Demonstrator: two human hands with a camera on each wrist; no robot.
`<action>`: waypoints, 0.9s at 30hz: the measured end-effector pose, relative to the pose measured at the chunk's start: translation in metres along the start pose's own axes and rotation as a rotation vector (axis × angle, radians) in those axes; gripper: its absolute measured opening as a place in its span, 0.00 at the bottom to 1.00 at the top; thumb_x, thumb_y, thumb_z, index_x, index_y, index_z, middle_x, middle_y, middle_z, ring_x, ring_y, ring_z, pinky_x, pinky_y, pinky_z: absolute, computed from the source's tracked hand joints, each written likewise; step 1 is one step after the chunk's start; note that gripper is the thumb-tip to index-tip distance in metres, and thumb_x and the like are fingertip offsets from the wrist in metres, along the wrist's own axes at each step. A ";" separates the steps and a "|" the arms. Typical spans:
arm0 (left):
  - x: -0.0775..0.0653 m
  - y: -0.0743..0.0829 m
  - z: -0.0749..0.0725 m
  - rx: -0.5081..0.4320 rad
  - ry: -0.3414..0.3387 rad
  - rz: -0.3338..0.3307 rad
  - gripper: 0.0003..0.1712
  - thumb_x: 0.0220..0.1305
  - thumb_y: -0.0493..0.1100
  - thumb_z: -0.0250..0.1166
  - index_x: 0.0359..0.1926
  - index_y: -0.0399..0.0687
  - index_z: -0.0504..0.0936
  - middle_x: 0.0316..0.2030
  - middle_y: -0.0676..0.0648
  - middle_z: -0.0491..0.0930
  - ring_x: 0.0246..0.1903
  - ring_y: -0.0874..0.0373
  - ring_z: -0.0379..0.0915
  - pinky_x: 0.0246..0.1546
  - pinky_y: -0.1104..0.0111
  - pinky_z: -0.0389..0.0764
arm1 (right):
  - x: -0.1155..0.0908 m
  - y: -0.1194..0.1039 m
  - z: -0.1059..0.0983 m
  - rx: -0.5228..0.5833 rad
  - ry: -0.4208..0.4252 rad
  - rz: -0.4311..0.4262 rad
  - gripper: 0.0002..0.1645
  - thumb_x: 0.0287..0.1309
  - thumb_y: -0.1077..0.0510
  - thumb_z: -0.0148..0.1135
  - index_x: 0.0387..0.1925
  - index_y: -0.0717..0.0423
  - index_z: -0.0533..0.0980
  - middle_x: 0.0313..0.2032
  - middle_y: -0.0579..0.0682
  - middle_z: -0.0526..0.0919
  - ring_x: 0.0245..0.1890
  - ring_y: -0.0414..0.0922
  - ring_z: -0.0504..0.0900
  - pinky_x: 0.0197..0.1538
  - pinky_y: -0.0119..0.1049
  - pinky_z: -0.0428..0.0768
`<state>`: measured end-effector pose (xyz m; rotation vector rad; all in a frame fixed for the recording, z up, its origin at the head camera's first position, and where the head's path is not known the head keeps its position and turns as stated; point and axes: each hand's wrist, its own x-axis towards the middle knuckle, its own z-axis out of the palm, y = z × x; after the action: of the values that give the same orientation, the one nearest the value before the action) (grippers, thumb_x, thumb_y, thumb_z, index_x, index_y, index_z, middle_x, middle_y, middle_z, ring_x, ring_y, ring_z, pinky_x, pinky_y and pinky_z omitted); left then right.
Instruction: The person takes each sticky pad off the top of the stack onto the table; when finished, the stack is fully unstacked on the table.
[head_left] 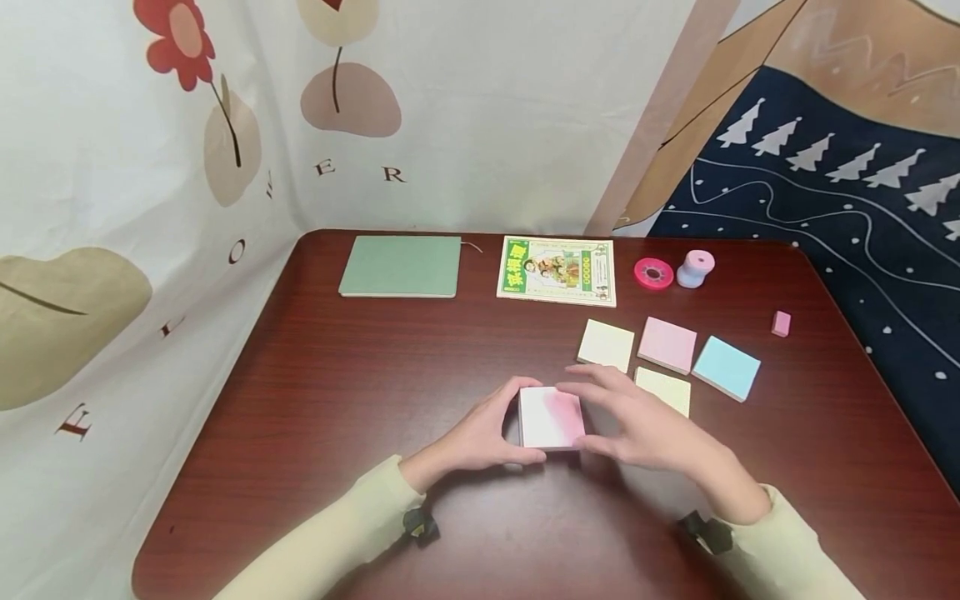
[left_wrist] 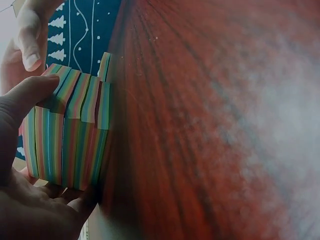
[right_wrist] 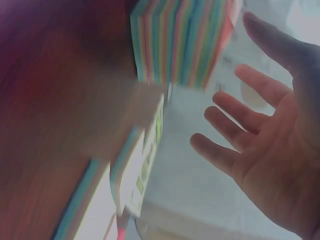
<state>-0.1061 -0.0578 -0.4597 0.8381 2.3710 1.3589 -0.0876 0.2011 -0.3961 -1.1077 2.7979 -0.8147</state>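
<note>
A stack of sticky note pads [head_left: 547, 421] with a white-and-pink top stands near the middle of the table. My left hand [head_left: 483, 433] grips it from the left, thumb along the near side and fingers at the far side. In the left wrist view the stack [left_wrist: 67, 127] shows rainbow-striped sides, and its layers are slightly out of line. My right hand [head_left: 648, 429] hovers at the right side of the stack, its fingers spread. Seen from the right wrist, those fingers are straight and apart from the striped stack [right_wrist: 177, 45], holding nothing.
Right of the hands lie a cream pad [head_left: 606, 343], a pink pad [head_left: 667, 343], a blue pad [head_left: 726, 368] and a second cream pad [head_left: 666, 390]. Farther back are a green notebook [head_left: 401, 267], a printed booklet [head_left: 557, 271], a pink tape roll [head_left: 653, 273], a spool-shaped item [head_left: 696, 268] and a small pink block [head_left: 781, 323].
</note>
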 end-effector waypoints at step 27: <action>0.000 -0.002 0.001 0.068 0.001 -0.015 0.51 0.42 0.50 0.81 0.65 0.53 0.64 0.56 0.54 0.73 0.50 0.61 0.70 0.53 0.64 0.71 | 0.020 -0.009 0.024 -0.034 -0.049 -0.066 0.40 0.46 0.49 0.77 0.62 0.49 0.73 0.60 0.49 0.72 0.57 0.43 0.71 0.55 0.43 0.76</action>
<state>-0.1067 -0.0576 -0.4621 0.8359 2.4323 1.2797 -0.0919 0.1718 -0.4094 -1.2140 2.7586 -0.7371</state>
